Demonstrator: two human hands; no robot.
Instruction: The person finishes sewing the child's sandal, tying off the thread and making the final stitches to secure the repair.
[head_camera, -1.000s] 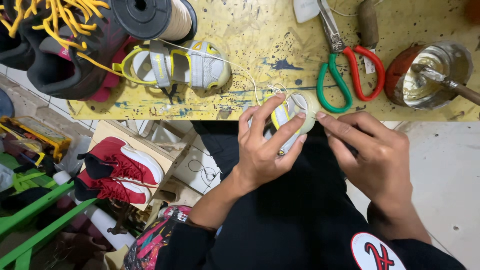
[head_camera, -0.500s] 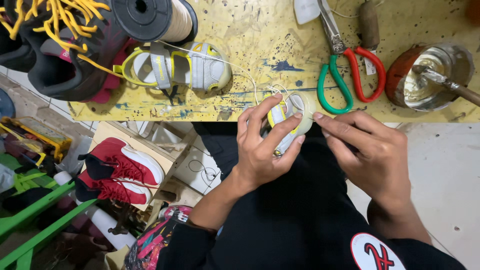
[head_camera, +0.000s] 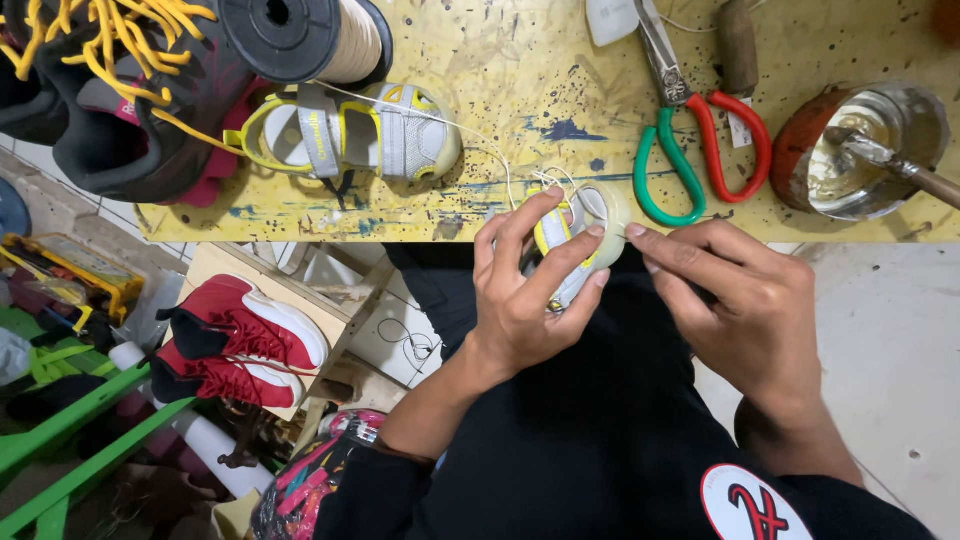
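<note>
A: What is the left hand (head_camera: 530, 300) doing?

B: It is closed around a small grey and yellow sandal (head_camera: 565, 245), fingers wrapped over its upper, holding it just off the near edge of the yellow counter (head_camera: 520, 60), above the person's lap.

A: And the right hand (head_camera: 745, 300)?

B: Its fingertips are pinched against the sandal's pale sole rim on the right side. Whether they hold a needle I cannot tell. A thin white thread (head_camera: 480, 135) runs from the sandal across the counter towards a black spool (head_camera: 305, 35) at the far edge.

A: What else lies on the counter?

B: The matching sandal (head_camera: 350, 135) rests near the near edge, left of the hands. A dark shoe with yellow laces (head_camera: 110, 85) sits at the left end. Scissors with one green and one red handle (head_camera: 690, 140) lie right of the held sandal, and a round tin with a brush in it (head_camera: 865, 150) stands near the right end.

A: Below the counter?

B: A pair of red and white sneakers (head_camera: 235, 340) on a low wooden shelf to the left.
</note>
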